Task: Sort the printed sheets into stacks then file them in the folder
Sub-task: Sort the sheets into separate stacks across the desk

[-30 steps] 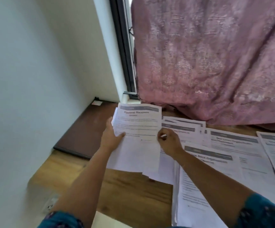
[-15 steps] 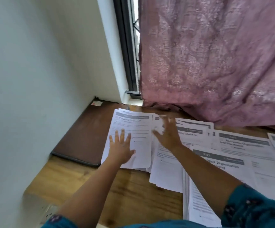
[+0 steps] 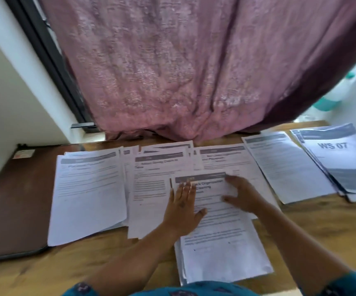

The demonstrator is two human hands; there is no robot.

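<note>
Across the tabletop (image 3: 300,231), a warm wood-grain surface, lie several stacks of thin white printed sheets with grey header bars. At 9 o'clock one stack (image 3: 87,195) overlaps a flat dark brown folder (image 3: 13,210) with a smooth, leathery face, set against the white wall (image 3: 6,92). At 3 o'clock a fanned stack (image 3: 339,163) shows "WS 07" in bold on its top page, with another stack (image 3: 286,165) just beside it. At 12 o'clock a pink curtain (image 3: 172,71), coarse and faintly shiny, hangs in folds down to the tabletop, next to a dark window frame (image 3: 45,54). The print is blurred and mostly unreadable.

At the centre lies the nearest stack (image 3: 222,248), rectangular, its edges slightly uneven. The left hand (image 3: 182,208) rests flat on its left edge, fingers straight and together, thumb out. The right hand (image 3: 242,194) lies on its upper right part, fingers spread and relaxed, holding nothing. Teal patterned sleeves (image 3: 343,285) show at 6 o'clock.
</note>
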